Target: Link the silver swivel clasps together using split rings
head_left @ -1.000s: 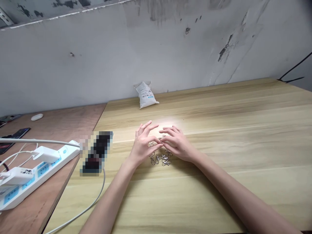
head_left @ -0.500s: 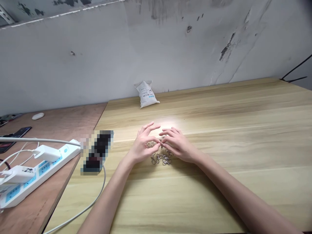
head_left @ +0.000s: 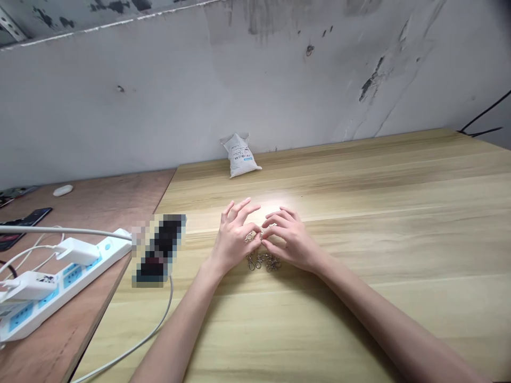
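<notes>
metal, silvery: a small metal piece sits between my fingertips, just over the pale wooden table. my left hand comes in from the left, thumb and forefinger pinched on the piece; my right hand meets it from the right, thumb and forefinger closing at the same spot. remaining fingers of both hands: lifted and loosely curved, holding nothing that i can see. key relation: the piece lies directly between the two pinches, with neither hand clearly nearer, the tips of the two hands almost touching across it. its long axis cannot be read; skin covers most of it, and i cannot tell which part each hand grips. metal rings show by the left thumb and forefinger, on the left side of the pinch. metal clasps lie loosely bunched on the near side of the fingertips, spread left to right, partly under the right hand's near edge; their small loops point in mixed directions. farther off, close to the wall, stands a white packet, well apart from both hands. at left, a white power strip runs obliquely on the reddish board.
</notes>
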A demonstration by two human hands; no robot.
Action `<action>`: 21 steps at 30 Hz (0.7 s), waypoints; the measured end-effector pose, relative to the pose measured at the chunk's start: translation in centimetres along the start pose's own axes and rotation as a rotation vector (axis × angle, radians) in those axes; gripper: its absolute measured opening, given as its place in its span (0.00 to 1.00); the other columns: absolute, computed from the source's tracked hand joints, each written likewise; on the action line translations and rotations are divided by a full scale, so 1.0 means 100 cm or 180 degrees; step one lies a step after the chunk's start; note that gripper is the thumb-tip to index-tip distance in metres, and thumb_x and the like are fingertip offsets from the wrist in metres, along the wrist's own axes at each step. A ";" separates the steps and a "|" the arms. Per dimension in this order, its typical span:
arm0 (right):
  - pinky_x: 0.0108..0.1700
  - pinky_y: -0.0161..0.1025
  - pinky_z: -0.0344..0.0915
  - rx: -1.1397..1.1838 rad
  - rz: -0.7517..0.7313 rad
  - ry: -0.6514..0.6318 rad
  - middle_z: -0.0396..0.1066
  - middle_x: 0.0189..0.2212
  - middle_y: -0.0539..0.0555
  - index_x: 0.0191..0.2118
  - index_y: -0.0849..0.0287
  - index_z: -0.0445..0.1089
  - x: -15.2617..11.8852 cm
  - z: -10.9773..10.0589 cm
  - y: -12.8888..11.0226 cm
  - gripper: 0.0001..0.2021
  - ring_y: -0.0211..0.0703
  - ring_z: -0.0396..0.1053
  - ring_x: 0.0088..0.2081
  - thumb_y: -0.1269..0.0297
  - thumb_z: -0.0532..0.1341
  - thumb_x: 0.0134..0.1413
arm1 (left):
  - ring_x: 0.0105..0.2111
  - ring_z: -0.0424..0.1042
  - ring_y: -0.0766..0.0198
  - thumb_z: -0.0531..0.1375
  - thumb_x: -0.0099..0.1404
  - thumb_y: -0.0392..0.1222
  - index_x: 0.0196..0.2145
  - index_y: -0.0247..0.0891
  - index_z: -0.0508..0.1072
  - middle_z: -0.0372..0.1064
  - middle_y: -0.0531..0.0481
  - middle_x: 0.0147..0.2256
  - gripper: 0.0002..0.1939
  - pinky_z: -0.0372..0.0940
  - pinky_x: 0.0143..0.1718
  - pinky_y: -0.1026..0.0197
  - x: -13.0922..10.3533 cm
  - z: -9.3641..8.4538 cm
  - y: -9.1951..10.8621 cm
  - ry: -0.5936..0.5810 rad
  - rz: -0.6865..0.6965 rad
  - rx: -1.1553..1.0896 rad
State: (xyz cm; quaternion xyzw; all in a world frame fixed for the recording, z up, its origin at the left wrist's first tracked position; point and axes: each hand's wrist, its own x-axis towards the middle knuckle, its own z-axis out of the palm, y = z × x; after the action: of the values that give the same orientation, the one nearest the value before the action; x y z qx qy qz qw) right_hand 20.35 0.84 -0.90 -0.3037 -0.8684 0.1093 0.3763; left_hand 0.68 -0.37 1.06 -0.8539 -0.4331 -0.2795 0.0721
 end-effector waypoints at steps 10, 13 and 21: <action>0.54 0.52 0.58 0.0246 0.0285 0.0029 0.69 0.49 0.58 0.43 0.53 0.73 0.000 -0.004 0.003 0.06 0.50 0.64 0.52 0.62 0.60 0.61 | 0.60 0.61 0.52 0.62 0.61 0.35 0.31 0.44 0.77 0.70 0.48 0.54 0.05 0.55 0.60 0.44 0.004 -0.006 0.008 0.0558 0.0140 -0.0053; 0.55 0.52 0.58 0.0428 0.0177 -0.0003 0.72 0.47 0.56 0.40 0.53 0.73 0.001 -0.003 0.004 0.05 0.49 0.64 0.53 0.64 0.59 0.63 | 0.60 0.61 0.52 0.62 0.60 0.35 0.31 0.44 0.77 0.70 0.48 0.54 0.05 0.55 0.61 0.44 0.004 -0.007 0.011 0.0617 0.0169 -0.0085; 0.57 0.55 0.54 -0.0045 0.0065 -0.0293 0.73 0.43 0.54 0.33 0.54 0.75 -0.002 -0.012 0.017 0.09 0.50 0.65 0.51 0.63 0.59 0.63 | 0.61 0.60 0.52 0.62 0.60 0.33 0.29 0.42 0.75 0.69 0.48 0.55 0.05 0.53 0.62 0.43 0.005 -0.012 0.006 0.0538 0.0041 -0.0134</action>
State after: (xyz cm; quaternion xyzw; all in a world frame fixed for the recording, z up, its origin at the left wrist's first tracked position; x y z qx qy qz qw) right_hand 22.10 2.05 -0.88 -0.3100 -0.8824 0.1208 0.3327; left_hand 0.91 -0.83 2.35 -0.8314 -0.4140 -0.3591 0.0921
